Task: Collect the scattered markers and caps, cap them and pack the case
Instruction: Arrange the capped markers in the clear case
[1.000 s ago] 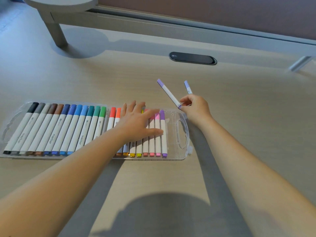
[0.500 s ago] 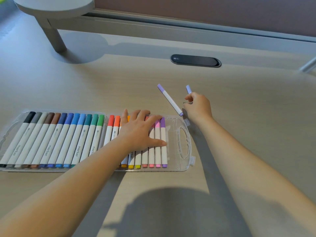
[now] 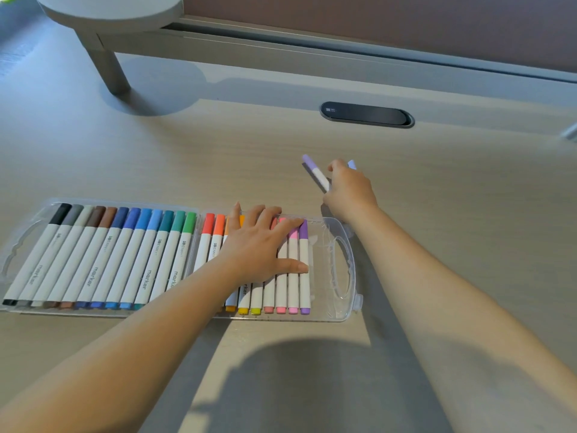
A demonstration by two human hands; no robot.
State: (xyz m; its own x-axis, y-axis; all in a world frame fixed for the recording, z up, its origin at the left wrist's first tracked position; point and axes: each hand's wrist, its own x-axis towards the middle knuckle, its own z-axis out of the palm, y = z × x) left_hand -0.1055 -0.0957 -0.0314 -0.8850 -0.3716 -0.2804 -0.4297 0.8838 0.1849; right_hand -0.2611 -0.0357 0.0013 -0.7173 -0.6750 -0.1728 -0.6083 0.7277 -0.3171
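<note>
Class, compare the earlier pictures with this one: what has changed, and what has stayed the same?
The right hand has turned, tipping its lilac marker more upright; its fingers now hide most of the second marker. The left hand still presses the markers in the case.

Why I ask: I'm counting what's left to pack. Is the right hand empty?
No, the right hand grips a lavender-capped marker above the desk, beyond the clear case.

left hand (image 3: pixel 260 245) hiding orange-yellow markers (image 3: pixel 249 295)
</note>
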